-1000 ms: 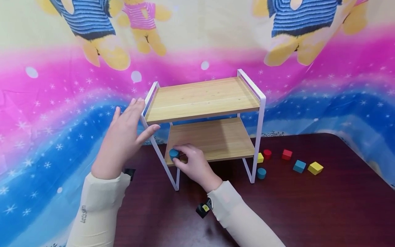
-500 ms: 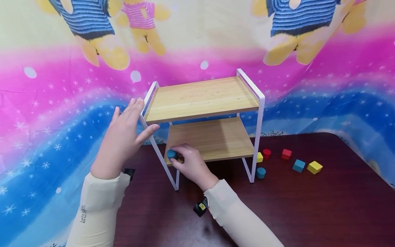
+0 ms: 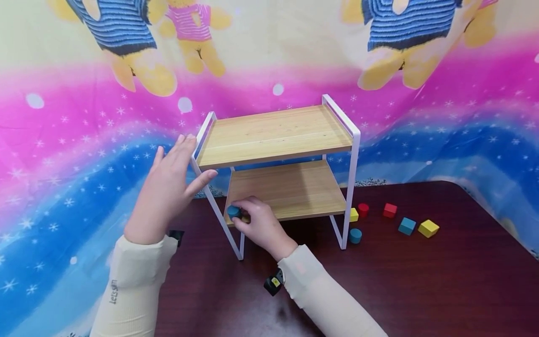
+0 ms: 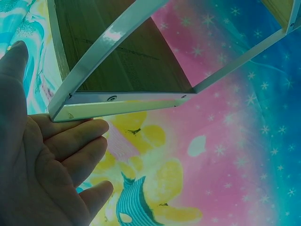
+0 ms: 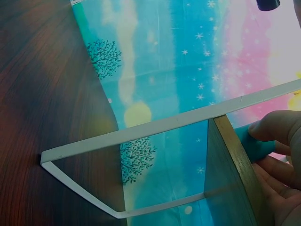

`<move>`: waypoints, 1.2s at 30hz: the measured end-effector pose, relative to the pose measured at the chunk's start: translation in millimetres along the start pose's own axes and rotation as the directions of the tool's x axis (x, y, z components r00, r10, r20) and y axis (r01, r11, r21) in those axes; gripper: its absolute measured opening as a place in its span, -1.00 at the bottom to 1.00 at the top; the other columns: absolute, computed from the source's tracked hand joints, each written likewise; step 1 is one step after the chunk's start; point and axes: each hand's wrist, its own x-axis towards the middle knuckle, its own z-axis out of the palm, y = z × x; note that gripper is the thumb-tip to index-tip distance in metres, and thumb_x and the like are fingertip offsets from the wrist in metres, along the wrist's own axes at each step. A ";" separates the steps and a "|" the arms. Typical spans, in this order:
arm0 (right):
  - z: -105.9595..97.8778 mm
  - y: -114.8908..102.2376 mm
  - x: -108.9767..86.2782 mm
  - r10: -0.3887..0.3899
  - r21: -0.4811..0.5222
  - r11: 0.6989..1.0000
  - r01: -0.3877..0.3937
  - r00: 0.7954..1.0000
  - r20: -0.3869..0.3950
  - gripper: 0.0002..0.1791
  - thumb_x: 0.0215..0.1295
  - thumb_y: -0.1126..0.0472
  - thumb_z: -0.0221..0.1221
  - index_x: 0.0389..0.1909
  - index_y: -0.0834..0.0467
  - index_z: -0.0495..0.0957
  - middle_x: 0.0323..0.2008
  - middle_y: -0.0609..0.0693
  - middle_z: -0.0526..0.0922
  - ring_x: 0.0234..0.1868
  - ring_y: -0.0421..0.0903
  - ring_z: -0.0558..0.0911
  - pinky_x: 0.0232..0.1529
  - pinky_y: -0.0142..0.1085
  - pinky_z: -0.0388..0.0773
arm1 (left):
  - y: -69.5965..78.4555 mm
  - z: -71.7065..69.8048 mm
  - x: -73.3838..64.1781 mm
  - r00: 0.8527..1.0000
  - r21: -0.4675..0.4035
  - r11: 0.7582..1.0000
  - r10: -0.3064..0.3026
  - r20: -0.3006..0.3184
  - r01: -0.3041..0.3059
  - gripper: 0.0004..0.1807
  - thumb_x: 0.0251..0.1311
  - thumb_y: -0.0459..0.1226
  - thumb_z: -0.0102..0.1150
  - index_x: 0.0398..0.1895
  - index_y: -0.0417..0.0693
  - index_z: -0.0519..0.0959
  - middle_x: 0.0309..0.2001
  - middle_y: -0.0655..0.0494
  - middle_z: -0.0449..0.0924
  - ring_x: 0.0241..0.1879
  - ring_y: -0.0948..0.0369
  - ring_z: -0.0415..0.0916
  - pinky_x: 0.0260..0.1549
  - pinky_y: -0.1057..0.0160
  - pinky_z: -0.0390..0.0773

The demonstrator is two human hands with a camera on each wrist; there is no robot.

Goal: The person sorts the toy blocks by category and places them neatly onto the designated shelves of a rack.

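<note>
A two-tier rack with wooden shelves and a white frame (image 3: 353, 187) stands on the table. At the left end of its lower shelf (image 3: 294, 187), my right hand (image 3: 262, 224) pinches a blue cylinder block (image 3: 233, 212) between thumb and fingers. In the right wrist view the blue cylinder block (image 5: 256, 147) stands against the shelf's surface, partly covered by the thumb. My left hand (image 3: 166, 189) is at the rack's upper left corner, fingers extended and thumb spread. In the left wrist view the fingers of the left hand (image 4: 56, 165) touch the frame's corner and hold nothing.
Right of the rack on the dark table (image 3: 421, 281) lie a second blue cylinder (image 3: 355, 236), a red cylinder (image 3: 363, 209), a red cube (image 3: 389, 210), a blue cube (image 3: 407, 226), a yellow cube (image 3: 428, 228) and a partly hidden yellow block (image 3: 354, 215). A patterned cloth (image 3: 269, 56) hangs behind.
My right hand has shifted slightly left with the blue cylinder block, toward the lower shelf's left edge, and now keeps still. The left hand stays in place.
</note>
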 end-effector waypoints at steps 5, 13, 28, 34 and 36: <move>-1.3 -1.0 0.0 0.010 0.014 1.000 -0.010 1.000 0.006 -0.70 0.14 0.25 0.29 -0.08 0.18 0.60 -0.17 0.01 0.58 -0.23 -0.16 0.59 -0.17 -0.45 0.56 | 0.1 -0.2 0.0 1.000 -0.002 1.000 0.002 0.003 -0.002 -0.11 0.20 0.23 -0.01 0.43 -0.14 0.11 0.40 -0.12 0.12 0.43 0.06 -0.09 0.37 -0.07 -0.27; -4.1 -0.5 -0.5 0.004 0.019 1.000 -0.005 1.000 0.019 -0.67 0.15 0.27 0.28 -0.04 0.19 0.57 -0.15 0.03 0.56 -0.21 -0.14 0.60 -0.14 -0.43 0.57 | 1.4 -1.7 0.9 1.000 0.000 1.000 -0.006 0.014 0.006 -0.10 0.20 0.23 -0.03 0.44 -0.14 0.08 0.41 -0.11 0.09 0.44 0.06 -0.11 0.37 -0.05 -0.29; -7.9 2.4 -2.9 -0.013 0.021 1.000 0.012 0.998 0.054 -0.62 0.17 0.25 0.26 0.03 0.18 0.54 -0.10 0.03 0.54 -0.19 -0.14 0.59 -0.14 -0.40 0.57 | -0.1 0.6 1.4 1.000 0.000 1.000 -0.008 0.020 0.008 -0.09 0.20 0.25 -0.05 0.44 -0.14 0.08 0.40 -0.12 0.11 0.44 0.07 -0.11 0.37 -0.06 -0.30; -10.7 1.9 -5.6 0.003 0.041 0.999 -0.005 0.998 0.057 -0.61 0.17 0.24 0.26 0.05 0.16 0.52 -0.08 0.04 0.54 -0.17 -0.12 0.58 -0.11 -0.35 0.57 | -0.3 0.2 0.0 1.000 -0.002 1.000 -0.010 0.018 0.010 -0.09 0.20 0.24 -0.04 0.44 -0.14 0.08 0.40 -0.12 0.11 0.44 0.07 -0.11 0.37 -0.06 -0.30; -11.9 1.5 -7.1 0.009 0.041 0.999 -0.011 0.998 0.058 -0.60 0.17 0.23 0.26 0.06 0.15 0.52 -0.07 0.04 0.54 -0.15 -0.12 0.58 -0.09 -0.35 0.56 | -0.4 0.2 -0.5 1.000 -0.001 1.000 -0.011 0.015 0.011 -0.09 0.19 0.24 -0.04 0.43 -0.15 0.09 0.40 -0.13 0.12 0.44 0.07 -0.10 0.37 -0.06 -0.29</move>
